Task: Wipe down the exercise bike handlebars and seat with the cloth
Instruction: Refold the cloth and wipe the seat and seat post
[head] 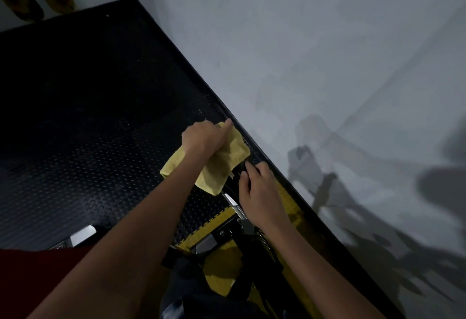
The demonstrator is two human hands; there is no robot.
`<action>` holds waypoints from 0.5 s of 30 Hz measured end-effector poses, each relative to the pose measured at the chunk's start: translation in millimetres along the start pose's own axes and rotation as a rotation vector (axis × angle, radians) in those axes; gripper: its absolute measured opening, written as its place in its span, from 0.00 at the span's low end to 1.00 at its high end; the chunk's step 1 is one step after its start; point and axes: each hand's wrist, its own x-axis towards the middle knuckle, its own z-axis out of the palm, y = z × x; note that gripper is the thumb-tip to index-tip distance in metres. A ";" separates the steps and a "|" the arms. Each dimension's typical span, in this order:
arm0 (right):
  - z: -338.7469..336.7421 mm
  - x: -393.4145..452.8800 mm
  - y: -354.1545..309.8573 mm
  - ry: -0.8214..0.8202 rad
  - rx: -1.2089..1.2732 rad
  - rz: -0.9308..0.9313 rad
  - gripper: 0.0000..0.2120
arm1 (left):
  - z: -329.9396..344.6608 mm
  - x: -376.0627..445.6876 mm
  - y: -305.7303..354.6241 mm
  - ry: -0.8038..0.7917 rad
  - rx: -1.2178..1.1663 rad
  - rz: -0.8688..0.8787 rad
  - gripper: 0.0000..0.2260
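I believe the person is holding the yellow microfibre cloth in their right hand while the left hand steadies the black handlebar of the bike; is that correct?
Not quite: the hands are swapped. In the head view the left hand grips the yellow microfibre cloth, while the right hand steadies the black handlebar of the bike.

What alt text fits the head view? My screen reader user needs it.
A person's left hand presses a yellow cloth over a black handlebar while the right hand grips it, above dark studded floor mats beside a grey wall.
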 end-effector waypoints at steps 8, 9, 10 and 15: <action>-1.1 3.9 -0.4 -0.075 -0.039 0.009 0.18 | 27.4 -49.0 -29.0 0.369 -0.094 0.161 0.30; -0.1 4.3 -1.2 -0.080 -0.050 0.014 0.17 | 31.9 -55.2 -32.7 0.382 -0.128 0.157 0.30; 0.7 5.5 -2.4 -0.085 -0.061 0.018 0.17 | 34.6 -58.7 -34.8 0.382 -0.147 0.149 0.31; 2.1 12.8 -4.9 -0.116 -0.084 0.039 0.18 | 20.7 -27.9 -26.9 0.238 -0.058 0.053 0.36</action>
